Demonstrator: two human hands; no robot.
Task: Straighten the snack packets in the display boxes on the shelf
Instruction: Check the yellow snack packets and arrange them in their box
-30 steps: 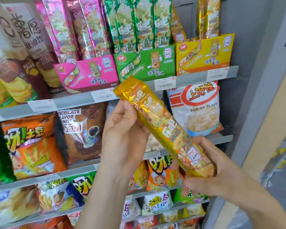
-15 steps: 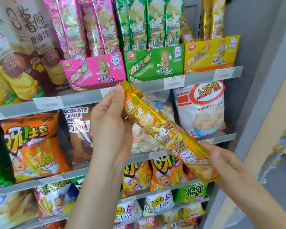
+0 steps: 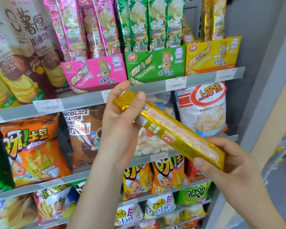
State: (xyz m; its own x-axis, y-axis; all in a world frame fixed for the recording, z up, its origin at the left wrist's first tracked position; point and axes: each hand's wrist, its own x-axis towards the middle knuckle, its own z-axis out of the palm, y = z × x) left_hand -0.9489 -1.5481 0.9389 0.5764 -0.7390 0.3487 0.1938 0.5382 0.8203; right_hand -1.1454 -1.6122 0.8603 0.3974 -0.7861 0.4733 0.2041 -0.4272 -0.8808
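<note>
A long gold snack packet (image 3: 170, 129) slants from upper left to lower right in front of the shelves, its back face toward me. My left hand (image 3: 122, 116) pinches its upper end, and my right hand (image 3: 221, 164) grips its lower end. On the top shelf stand three display boxes: pink (image 3: 96, 73), green (image 3: 157, 65) and yellow (image 3: 213, 55). Upright pink and green packets fill the first two. The yellow box holds only a few gold packets (image 3: 213, 19) at its right.
The metal shelf rail (image 3: 155, 89) with price tags runs just above the held packet. A shrimp flakes bag (image 3: 203, 109) sits on the shelf below, with chocolate ring and orange potato-stick bags to the left. A grey upright (image 3: 261, 96) bounds the shelving at right.
The packet has been rolled over between both hands: its printed front showed before, its plain back shows now. My left thumb now lies over its upper end.
</note>
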